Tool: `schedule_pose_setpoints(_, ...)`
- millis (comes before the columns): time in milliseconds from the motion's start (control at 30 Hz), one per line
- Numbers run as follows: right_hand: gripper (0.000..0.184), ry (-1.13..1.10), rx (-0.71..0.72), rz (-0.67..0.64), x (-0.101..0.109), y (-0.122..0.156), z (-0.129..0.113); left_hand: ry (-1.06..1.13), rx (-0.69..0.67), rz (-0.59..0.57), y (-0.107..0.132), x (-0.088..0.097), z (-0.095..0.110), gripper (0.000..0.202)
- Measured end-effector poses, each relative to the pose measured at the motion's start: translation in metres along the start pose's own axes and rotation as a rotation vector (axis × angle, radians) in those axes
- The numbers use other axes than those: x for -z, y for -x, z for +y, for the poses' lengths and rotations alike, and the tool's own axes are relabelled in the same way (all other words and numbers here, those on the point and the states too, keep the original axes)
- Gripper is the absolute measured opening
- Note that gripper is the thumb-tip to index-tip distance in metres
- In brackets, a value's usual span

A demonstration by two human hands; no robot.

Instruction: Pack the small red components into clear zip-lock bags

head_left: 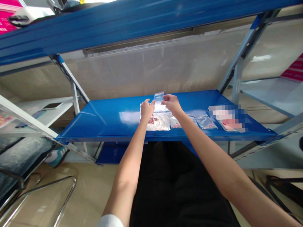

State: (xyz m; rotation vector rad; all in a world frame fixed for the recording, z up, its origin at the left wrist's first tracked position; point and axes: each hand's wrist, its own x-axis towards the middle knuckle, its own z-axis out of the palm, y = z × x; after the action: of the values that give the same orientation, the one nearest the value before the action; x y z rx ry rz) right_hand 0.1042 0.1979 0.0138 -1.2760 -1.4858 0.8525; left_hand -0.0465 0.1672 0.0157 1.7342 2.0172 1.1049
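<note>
Blue metal shelf (108,120), glossy top, a pale light patch left of the middle. Everything on it lies along the front edge, from the middle rightward. Middle: large clear bag (159,122), flat, small reddish pieces inside. Just right of it and touching: smaller clear bag (175,123), also with reddish bits. Next right, near: flat clear bag (206,122), contents unclear. Toward the right front corner: flat pink-and-white pack (228,118), too blurred to read.

Head camera, looking forward and down.
From the person's head it faces a blue shelf (103,121) (wide lens, edges bowed); left hand (147,109) and right hand (171,104) sit mid-frame at arm's reach.
</note>
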Motion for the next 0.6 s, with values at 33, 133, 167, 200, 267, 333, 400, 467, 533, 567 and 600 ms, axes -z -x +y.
schedule_pose_setpoints(33,0.035,-0.118,0.011,-0.015,0.003,0.011,-0.002,0.072,0.022,-0.015,0.005,0.003,0.004,0.041)
schedule_pose_setpoints(133,0.041,-0.369,0.04,-0.07,0.011,0.054,-0.005,0.293,0.105,-0.086,0.036,0.01,0.014,0.046)
schedule_pose_setpoints(167,0.042,-0.412,0.025,-0.064,0.014,0.071,-0.006,0.373,0.129,-0.097,0.05,0.012,0.015,0.049)
schedule_pose_setpoints(200,0.043,-0.444,0.001,-0.065,0.019,0.088,-0.007,0.458,0.144,-0.123,0.065,0.014,0.015,0.05)
schedule_pose_setpoints(267,0.043,-0.489,-0.047,-0.092,0.03,0.12,-0.009,0.615,0.12,-0.168,0.097,0.02,0.014,0.049)
schedule_pose_setpoints(333,0.045,-0.538,-0.092,-0.114,0.043,0.148,-0.012,0.692,0.112,-0.222,0.125,0.025,0.012,0.048)
schedule_pose_setpoints(400,0.053,-0.574,-0.118,-0.119,0.055,0.165,-0.014,0.717,0.111,-0.217,0.146,0.029,0.009,0.047)
schedule_pose_setpoints(467,0.061,-0.555,-0.105,-0.117,0.063,0.172,-0.014,0.727,0.106,-0.211,0.157,0.032,0.006,0.046)
schedule_pose_setpoints(533,0.059,-0.482,-0.067,-0.111,0.064,0.172,-0.012,0.734,0.078,-0.235,0.162,0.033,0.003,0.045)
schedule_pose_setpoints(567,0.054,-0.442,-0.049,-0.107,0.063,0.171,-0.01,0.742,0.063,-0.25,0.163,0.033,0.002,0.044)
schedule_pose_setpoints(600,0.049,-0.406,-0.038,-0.101,0.06,0.169,-0.007,0.756,0.053,-0.263,0.164,0.033,0.001,0.045)
